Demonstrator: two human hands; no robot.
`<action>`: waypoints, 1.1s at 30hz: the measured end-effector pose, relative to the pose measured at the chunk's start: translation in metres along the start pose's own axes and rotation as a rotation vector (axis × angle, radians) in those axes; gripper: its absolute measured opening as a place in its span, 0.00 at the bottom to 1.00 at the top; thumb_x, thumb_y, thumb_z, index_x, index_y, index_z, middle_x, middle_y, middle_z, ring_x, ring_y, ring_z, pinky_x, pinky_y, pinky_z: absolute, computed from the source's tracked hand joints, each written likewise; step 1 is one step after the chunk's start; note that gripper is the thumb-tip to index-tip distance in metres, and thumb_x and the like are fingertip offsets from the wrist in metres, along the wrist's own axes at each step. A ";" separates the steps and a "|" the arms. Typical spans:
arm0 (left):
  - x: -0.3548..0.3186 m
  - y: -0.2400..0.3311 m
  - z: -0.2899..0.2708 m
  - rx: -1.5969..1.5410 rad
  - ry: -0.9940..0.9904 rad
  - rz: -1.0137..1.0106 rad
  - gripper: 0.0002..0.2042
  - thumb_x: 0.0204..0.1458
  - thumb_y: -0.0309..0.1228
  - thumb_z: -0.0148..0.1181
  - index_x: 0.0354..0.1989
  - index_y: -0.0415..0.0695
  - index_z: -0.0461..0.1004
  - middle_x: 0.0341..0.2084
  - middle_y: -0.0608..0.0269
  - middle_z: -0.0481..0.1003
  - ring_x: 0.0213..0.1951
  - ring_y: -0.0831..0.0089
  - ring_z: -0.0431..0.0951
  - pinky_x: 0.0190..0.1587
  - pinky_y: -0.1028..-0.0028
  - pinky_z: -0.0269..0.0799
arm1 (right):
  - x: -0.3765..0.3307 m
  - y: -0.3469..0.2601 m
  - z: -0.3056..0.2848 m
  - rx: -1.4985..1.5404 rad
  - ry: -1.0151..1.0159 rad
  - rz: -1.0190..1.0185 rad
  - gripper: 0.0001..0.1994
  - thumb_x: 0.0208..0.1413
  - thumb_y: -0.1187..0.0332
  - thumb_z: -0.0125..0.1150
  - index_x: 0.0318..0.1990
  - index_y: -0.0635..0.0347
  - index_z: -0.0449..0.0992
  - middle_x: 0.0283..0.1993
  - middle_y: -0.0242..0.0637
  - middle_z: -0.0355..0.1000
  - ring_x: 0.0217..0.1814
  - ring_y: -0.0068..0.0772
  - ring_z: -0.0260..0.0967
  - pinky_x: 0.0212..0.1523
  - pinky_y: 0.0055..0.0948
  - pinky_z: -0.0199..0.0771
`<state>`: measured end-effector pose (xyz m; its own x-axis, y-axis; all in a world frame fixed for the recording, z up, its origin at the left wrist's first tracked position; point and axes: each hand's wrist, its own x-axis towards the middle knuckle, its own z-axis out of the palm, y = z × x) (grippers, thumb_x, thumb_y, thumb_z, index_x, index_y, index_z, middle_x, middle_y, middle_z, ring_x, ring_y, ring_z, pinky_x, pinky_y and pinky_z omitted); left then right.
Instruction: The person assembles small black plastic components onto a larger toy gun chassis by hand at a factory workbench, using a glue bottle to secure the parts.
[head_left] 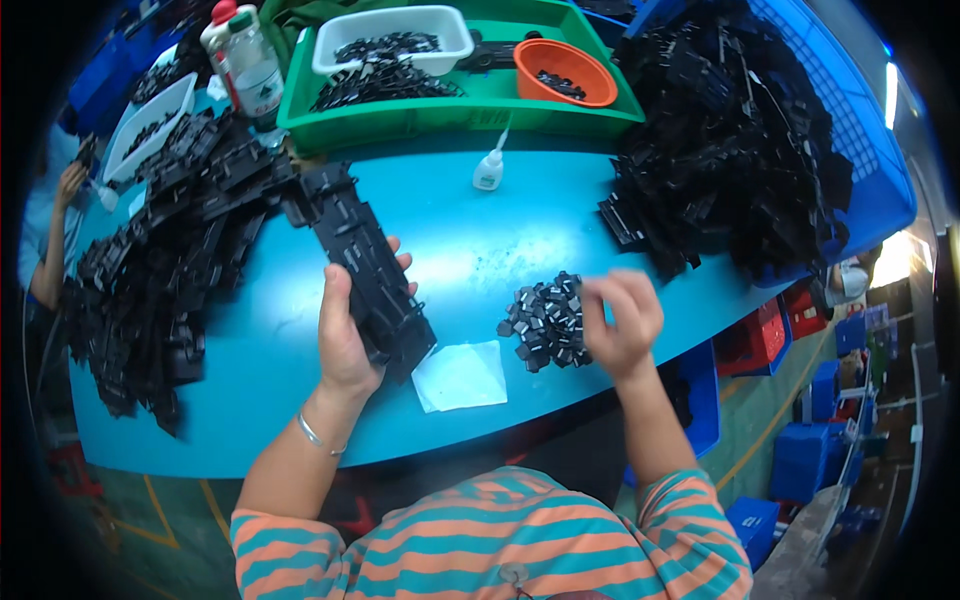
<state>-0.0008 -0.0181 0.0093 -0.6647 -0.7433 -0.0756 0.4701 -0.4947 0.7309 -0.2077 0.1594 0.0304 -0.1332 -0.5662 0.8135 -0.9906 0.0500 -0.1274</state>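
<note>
Black, long ribbed plastic panel (365,270) is clasped in left hand (345,335); right hand (622,320), blurred, fingers curled, grip unclear, touches small black plastic clips pile (545,320).

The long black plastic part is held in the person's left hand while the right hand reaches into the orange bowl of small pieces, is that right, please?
Not quite. The left hand does hold the long black plastic part, but the right hand is at the small pile of black pieces lying loose on the blue table, not in the orange bowl, which sits far off in the green tray. The head view shows this.
</note>
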 end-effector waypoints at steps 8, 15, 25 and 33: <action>0.000 0.000 0.003 0.002 0.024 -0.017 0.31 0.62 0.54 0.34 0.61 0.39 0.59 0.55 0.55 0.66 0.50 0.67 0.72 0.52 0.67 0.70 | 0.044 0.094 0.070 -0.157 -0.131 -0.043 0.04 0.44 0.75 0.64 0.26 0.57 0.73 0.26 0.33 0.67 0.28 0.36 0.70 0.27 0.32 0.70; 0.002 0.001 -0.007 -0.017 -0.016 -0.042 0.31 0.62 0.54 0.34 0.63 0.41 0.56 0.57 0.51 0.65 0.54 0.63 0.71 0.52 0.63 0.74 | 0.048 0.131 0.117 -0.291 -0.200 -0.048 0.02 0.46 0.71 0.61 0.25 0.55 0.74 0.26 0.33 0.66 0.29 0.35 0.71 0.28 0.32 0.73; 0.002 0.001 -0.006 -0.025 -0.009 -0.067 0.32 0.62 0.55 0.34 0.62 0.39 0.57 0.57 0.53 0.65 0.55 0.65 0.70 0.53 0.66 0.71 | 0.043 0.110 0.080 -0.304 -0.330 0.048 0.03 0.48 0.71 0.61 0.31 0.57 0.79 0.29 0.35 0.70 0.32 0.38 0.72 0.32 0.36 0.74; 0.000 -0.003 -0.002 -0.010 0.004 -0.097 0.32 0.62 0.55 0.34 0.63 0.39 0.57 0.57 0.53 0.65 0.54 0.64 0.70 0.53 0.65 0.71 | 0.000 0.036 0.004 0.202 -0.644 0.300 0.07 0.47 0.74 0.63 0.35 0.59 0.80 0.32 0.37 0.72 0.34 0.41 0.73 0.36 0.36 0.72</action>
<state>-0.0013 -0.0178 0.0054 -0.7049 -0.6935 -0.1489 0.4093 -0.5691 0.7132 -0.2437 0.1582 0.0237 -0.2910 -0.9260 0.2407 -0.8813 0.1615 -0.4442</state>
